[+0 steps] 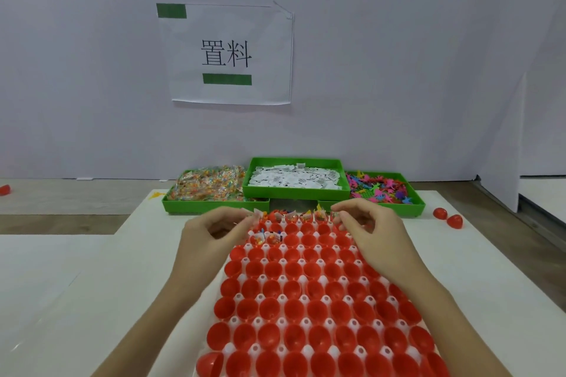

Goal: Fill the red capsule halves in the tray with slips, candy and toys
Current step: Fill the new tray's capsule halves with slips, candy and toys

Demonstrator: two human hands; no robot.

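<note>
hands over the far rows of the tray (232, 326), where filling has begun; left hand (214, 231) pinches a candy packet (254, 214) above a red capsule half (277, 227); right hand (372, 231) fingers curled together, contents unclear; supply bins (214, 203) sit just beyond for short reaches.

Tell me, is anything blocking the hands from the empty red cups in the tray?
Nothing visible does. The left hand and right hand hover over the tray's far rows, and the empty red capsule halves sit open and uncovered.
</note>
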